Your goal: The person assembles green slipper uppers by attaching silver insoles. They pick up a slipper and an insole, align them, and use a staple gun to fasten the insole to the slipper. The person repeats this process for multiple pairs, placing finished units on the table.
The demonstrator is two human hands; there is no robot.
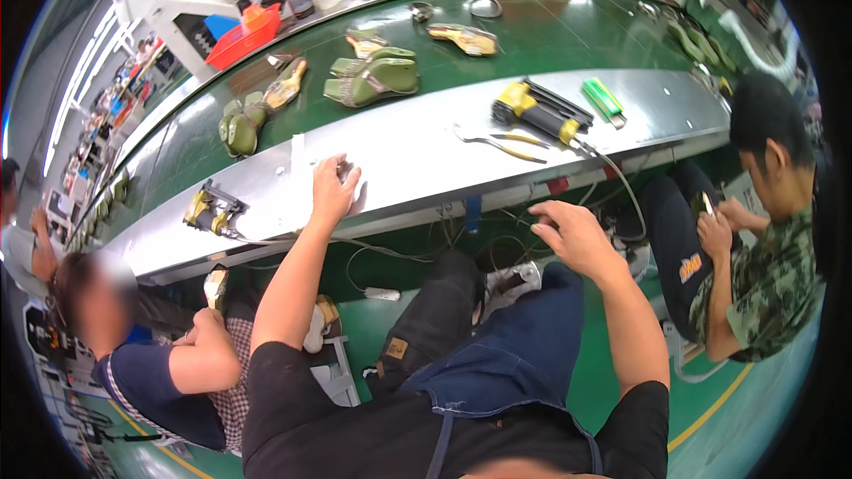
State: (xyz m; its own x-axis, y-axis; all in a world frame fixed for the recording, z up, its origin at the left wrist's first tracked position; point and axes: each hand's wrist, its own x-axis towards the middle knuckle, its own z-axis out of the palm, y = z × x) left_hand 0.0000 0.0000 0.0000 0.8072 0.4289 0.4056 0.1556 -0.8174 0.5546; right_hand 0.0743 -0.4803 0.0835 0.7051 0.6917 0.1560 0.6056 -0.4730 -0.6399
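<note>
My left hand [332, 188] is at the near part of the long shiny metal bench [404, 146], thumb apart from the half-bent fingers and nothing visible in it. My right hand [572, 235] hangs in the air in front of the bench edge, its fingers loosely bent and thumb apart; I see nothing in it. Beyond that hand lie pliers [506, 144] with yellow and black handles, jaws pointing left. A black and yellow air stapler [540, 113] rests behind them, its hose running down over the edge. To its right is a small green box [604, 98].
Behind the bench, a green conveyor belt [568, 35] carries bundled green shoe lasts [377, 77] and sole-shaped pieces [463, 38]. Another air stapler [211, 210] lies at the left. Co-workers sit close on both sides, one in a camouflage shirt [772, 293]. Hoses dangle under the bench.
</note>
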